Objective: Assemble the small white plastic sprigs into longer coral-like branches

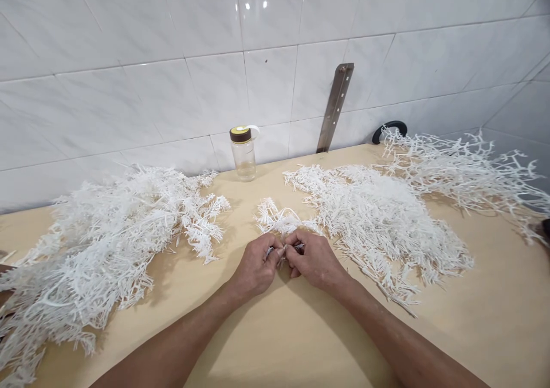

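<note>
My left hand (258, 263) and my right hand (315, 260) meet at the middle of the table, fingertips pinched together. Between them is a small white branched plastic piece, mostly hidden by the fingers. Just beyond my hands lies a small cluster of white branched pieces (279, 217). To the left spreads a large heap of white branched pieces (124, 245). A second heap of white branched pieces (378, 216) lies close to my right hand.
A clear bottle (244, 161) with a dark and yellow lid stands by the tiled wall. A metal strip (335, 107) leans on the wall. Longer white branched strands (468, 170) lie at the back right, near a black curved object (389, 129). At the left edge, something brownish is partly visible.
</note>
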`<action>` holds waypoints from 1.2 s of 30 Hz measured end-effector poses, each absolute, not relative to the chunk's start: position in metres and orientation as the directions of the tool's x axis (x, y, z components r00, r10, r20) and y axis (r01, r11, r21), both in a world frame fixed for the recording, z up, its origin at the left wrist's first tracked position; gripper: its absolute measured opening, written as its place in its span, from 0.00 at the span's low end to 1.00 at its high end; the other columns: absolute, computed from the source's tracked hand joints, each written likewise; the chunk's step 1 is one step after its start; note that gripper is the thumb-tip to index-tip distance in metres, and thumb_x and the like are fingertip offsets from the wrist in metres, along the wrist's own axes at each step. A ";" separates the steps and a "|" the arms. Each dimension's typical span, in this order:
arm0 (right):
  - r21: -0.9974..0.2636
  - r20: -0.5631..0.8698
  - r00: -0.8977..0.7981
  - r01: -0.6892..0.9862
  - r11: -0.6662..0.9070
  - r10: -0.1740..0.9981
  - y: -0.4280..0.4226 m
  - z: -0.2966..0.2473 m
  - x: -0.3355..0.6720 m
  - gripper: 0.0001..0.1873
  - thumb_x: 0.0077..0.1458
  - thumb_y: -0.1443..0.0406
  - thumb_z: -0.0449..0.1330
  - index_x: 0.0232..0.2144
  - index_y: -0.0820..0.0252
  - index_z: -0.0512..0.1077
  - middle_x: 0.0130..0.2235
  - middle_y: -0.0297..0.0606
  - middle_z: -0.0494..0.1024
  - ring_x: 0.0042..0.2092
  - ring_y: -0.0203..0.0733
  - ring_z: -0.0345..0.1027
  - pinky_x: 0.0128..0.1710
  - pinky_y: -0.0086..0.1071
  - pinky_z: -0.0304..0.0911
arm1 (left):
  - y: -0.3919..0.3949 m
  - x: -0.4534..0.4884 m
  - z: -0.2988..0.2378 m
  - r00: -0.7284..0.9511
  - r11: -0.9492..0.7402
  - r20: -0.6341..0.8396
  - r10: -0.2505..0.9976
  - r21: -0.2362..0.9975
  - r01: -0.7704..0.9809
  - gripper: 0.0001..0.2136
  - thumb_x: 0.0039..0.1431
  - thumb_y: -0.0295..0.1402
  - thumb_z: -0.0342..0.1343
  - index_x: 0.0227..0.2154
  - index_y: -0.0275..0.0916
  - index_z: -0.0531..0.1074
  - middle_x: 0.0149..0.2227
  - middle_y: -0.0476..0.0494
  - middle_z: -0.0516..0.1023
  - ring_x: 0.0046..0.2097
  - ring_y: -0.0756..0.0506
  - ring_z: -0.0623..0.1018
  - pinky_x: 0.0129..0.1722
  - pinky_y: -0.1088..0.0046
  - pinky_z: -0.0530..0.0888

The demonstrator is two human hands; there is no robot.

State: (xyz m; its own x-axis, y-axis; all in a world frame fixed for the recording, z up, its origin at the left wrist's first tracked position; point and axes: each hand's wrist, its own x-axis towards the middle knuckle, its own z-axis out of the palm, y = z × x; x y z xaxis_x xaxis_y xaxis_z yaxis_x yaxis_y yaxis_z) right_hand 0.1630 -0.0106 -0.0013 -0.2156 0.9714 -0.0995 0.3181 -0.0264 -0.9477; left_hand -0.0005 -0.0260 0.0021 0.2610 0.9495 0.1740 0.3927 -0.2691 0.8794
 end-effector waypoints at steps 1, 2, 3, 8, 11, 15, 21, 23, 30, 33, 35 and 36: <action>-0.947 -0.107 -0.184 0.318 -0.043 0.977 -0.010 -0.002 0.163 0.03 0.49 0.66 0.59 0.28 0.55 0.66 0.21 0.28 0.74 0.18 0.40 0.72 0.17 0.30 0.67 | -0.026 0.000 0.003 0.267 -0.269 0.174 0.948 0.887 0.375 0.07 0.60 0.31 0.51 0.27 0.38 0.69 0.27 0.49 0.71 0.30 0.49 0.69 0.32 0.74 0.65; -0.949 -0.114 -0.156 0.308 -0.061 0.981 -0.009 -0.003 0.163 0.05 0.48 0.66 0.59 0.27 0.55 0.65 0.21 0.28 0.73 0.17 0.40 0.71 0.16 0.30 0.66 | -0.027 0.000 0.004 0.262 -0.261 0.172 0.950 0.897 0.358 0.07 0.60 0.32 0.51 0.27 0.38 0.69 0.27 0.49 0.71 0.30 0.49 0.69 0.31 0.74 0.65; -0.955 -0.120 -0.142 0.285 -0.075 0.983 -0.009 -0.004 0.163 0.05 0.48 0.66 0.59 0.27 0.55 0.64 0.20 0.27 0.73 0.17 0.40 0.71 0.16 0.30 0.66 | -0.027 0.000 0.004 0.246 -0.245 0.165 0.955 0.908 0.341 0.08 0.60 0.33 0.52 0.27 0.38 0.70 0.26 0.49 0.71 0.30 0.49 0.68 0.31 0.74 0.65; -0.992 -0.128 -0.224 0.037 -0.123 0.966 -0.004 -0.006 0.174 0.06 0.51 0.65 0.60 0.28 0.58 0.65 0.21 0.29 0.74 0.20 0.37 0.72 0.20 0.28 0.66 | -0.025 0.002 0.002 0.094 -0.125 0.105 0.990 0.963 0.237 0.11 0.61 0.40 0.55 0.30 0.37 0.73 0.21 0.53 0.67 0.24 0.53 0.63 0.25 0.77 0.61; -0.972 -0.146 -0.264 -0.143 -0.188 0.953 -0.002 -0.003 0.180 0.09 0.50 0.62 0.63 0.27 0.59 0.66 0.21 0.29 0.74 0.19 0.34 0.69 0.21 0.28 0.65 | -0.024 0.002 0.002 0.051 -0.066 0.058 0.997 0.980 0.188 0.13 0.59 0.43 0.57 0.30 0.37 0.74 0.18 0.55 0.64 0.21 0.53 0.61 0.22 0.78 0.59; -0.927 -0.200 -0.289 -0.254 -0.277 0.936 -0.003 0.004 0.182 0.12 0.46 0.62 0.67 0.33 0.59 0.71 0.21 0.29 0.72 0.21 0.33 0.64 0.21 0.27 0.64 | -0.024 0.001 0.006 0.028 -0.014 0.011 1.000 0.991 0.133 0.14 0.57 0.45 0.59 0.30 0.37 0.73 0.17 0.55 0.64 0.20 0.54 0.60 0.20 0.78 0.58; -0.939 -0.216 -0.436 -0.154 -0.309 0.873 -0.005 0.006 0.182 0.18 0.51 0.52 0.66 0.29 0.61 0.72 0.22 0.30 0.71 0.22 0.31 0.63 0.22 0.26 0.61 | -0.023 0.001 0.005 -0.017 0.016 -0.015 1.000 0.996 0.091 0.14 0.57 0.45 0.59 0.30 0.37 0.72 0.14 0.58 0.62 0.17 0.54 0.61 0.19 0.79 0.59; -0.946 -0.203 -0.469 -0.134 -0.296 0.859 -0.005 0.002 0.182 0.20 0.52 0.50 0.66 0.28 0.60 0.70 0.22 0.30 0.71 0.22 0.31 0.65 0.23 0.26 0.62 | -0.023 0.000 0.004 -0.030 0.007 -0.004 1.000 0.995 0.095 0.13 0.57 0.44 0.58 0.30 0.37 0.71 0.14 0.57 0.63 0.17 0.54 0.62 0.19 0.79 0.60; -0.969 -0.152 -0.428 -0.111 -0.219 0.891 -0.007 -0.004 0.179 0.20 0.53 0.49 0.65 0.30 0.60 0.69 0.23 0.30 0.73 0.21 0.33 0.67 0.23 0.29 0.66 | -0.023 0.001 0.006 -0.031 -0.008 0.011 0.999 0.996 0.091 0.14 0.58 0.45 0.58 0.30 0.38 0.71 0.14 0.57 0.64 0.16 0.55 0.62 0.18 0.80 0.61; -0.987 -0.145 -0.408 -0.009 -0.163 0.901 -0.009 -0.001 0.178 0.19 0.56 0.49 0.62 0.32 0.60 0.70 0.21 0.29 0.72 0.19 0.33 0.67 0.20 0.27 0.63 | -0.024 0.001 0.007 -0.024 0.011 -0.008 1.000 0.994 0.106 0.15 0.58 0.45 0.58 0.30 0.37 0.71 0.14 0.57 0.65 0.16 0.55 0.62 0.17 0.80 0.61; -0.990 -0.143 -0.398 0.045 -0.136 0.906 -0.010 -0.001 0.176 0.19 0.57 0.49 0.60 0.32 0.60 0.70 0.20 0.29 0.72 0.18 0.33 0.67 0.19 0.26 0.60 | -0.024 0.002 0.007 -0.025 0.023 -0.020 0.999 0.993 0.112 0.15 0.58 0.45 0.58 0.30 0.37 0.71 0.14 0.56 0.65 0.15 0.55 0.61 0.17 0.80 0.60; -0.990 -0.140 -0.389 0.061 -0.126 0.911 -0.010 -0.001 0.176 0.19 0.57 0.49 0.60 0.34 0.60 0.70 0.20 0.29 0.72 0.18 0.33 0.67 0.18 0.26 0.59 | -0.023 0.002 0.007 -0.026 0.026 -0.023 0.999 0.993 0.111 0.15 0.58 0.46 0.58 0.30 0.37 0.71 0.14 0.56 0.65 0.15 0.55 0.61 0.16 0.80 0.60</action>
